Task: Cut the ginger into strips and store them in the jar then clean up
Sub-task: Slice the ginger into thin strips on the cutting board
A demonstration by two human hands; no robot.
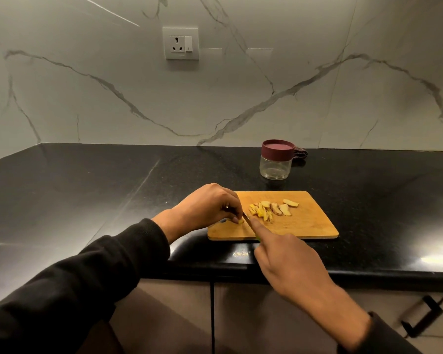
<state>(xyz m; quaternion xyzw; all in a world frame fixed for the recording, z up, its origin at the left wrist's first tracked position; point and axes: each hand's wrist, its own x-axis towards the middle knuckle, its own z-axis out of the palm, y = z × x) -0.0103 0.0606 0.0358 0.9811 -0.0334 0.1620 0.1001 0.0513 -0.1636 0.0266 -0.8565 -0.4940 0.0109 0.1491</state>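
A wooden cutting board [310, 223] lies on the black counter near its front edge. On it sit a pile of yellow ginger strips [261, 213] and a few thicker ginger slices [284, 208]. My left hand [207, 205] pinches a small ginger piece [238, 221] at the board's left end. My right hand [289, 261] grips a knife [248, 222], index finger stretched along its spine; the blade stands beside the small piece and the green handle is mostly hidden. A clear jar [276, 167] with a maroon lid stands shut behind the board.
A dark patterned cloth [300, 153] lies behind the jar against the marble wall. A wall socket [181, 43] is mounted above. Cabinet doors with a black handle [420, 320] sit below the counter edge.
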